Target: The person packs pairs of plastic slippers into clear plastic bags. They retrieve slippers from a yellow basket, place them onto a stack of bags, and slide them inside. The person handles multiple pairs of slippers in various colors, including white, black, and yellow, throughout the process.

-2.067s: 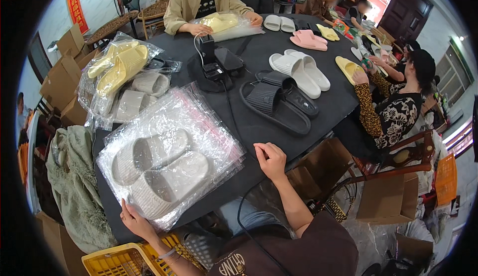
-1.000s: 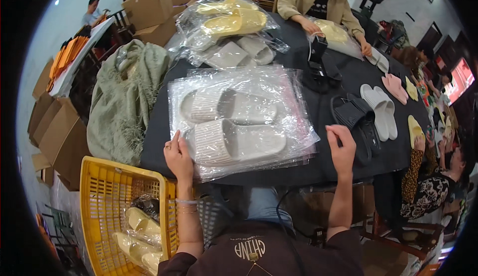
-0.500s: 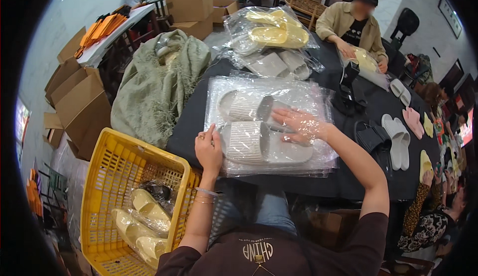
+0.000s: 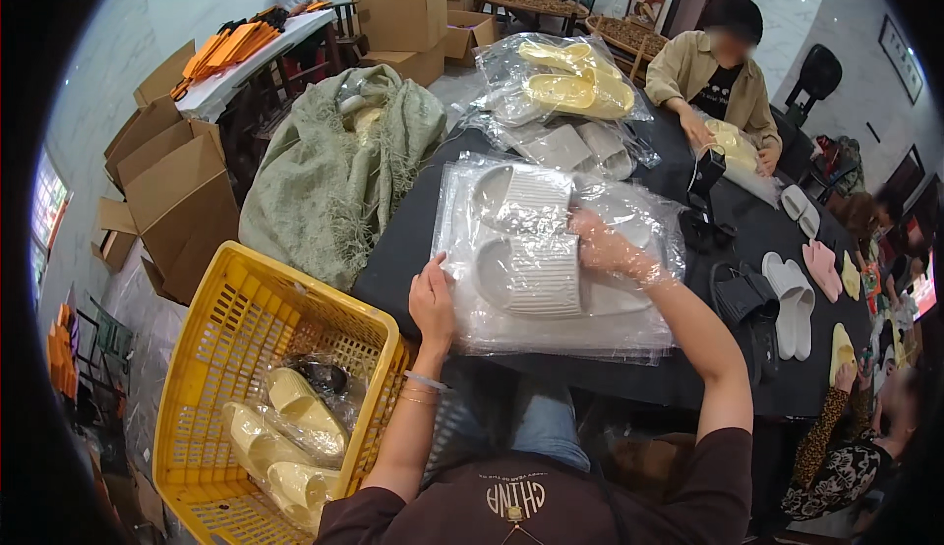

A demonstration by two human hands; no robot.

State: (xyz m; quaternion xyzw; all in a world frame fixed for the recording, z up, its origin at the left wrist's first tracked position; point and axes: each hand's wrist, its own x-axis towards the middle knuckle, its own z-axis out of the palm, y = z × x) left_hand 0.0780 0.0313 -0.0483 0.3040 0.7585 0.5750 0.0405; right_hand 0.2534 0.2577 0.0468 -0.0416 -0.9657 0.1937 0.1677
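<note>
A pair of light grey slippers (image 4: 531, 275) with ribbed straps lies side by side in a clear plastic bag (image 4: 457, 324), on a stack of similar bags. My right hand (image 4: 612, 248) reaches under the shiny film. Its fingers are bent and bunched against the slippers where the straps end; some fingertips are hidden. At the bag's left edge, my left hand (image 4: 431, 301) is closed, with thumb and fingertips at the film.
Bagged yellow slippers (image 4: 580, 93) and bagged grey slippers (image 4: 560, 147) lie beyond the stack. Left of the table stand a yellow crate (image 4: 270, 294) holding bagged slippers and a green cloth-covered heap (image 4: 334, 172). Black sandals (image 4: 742, 294) lie at right; a person (image 4: 718, 83) works opposite.
My right hand has gone from lying flat over the slippers to bent fingers near their straps. My left hand stays at the bag's edge. The whole view has shifted slightly.
</note>
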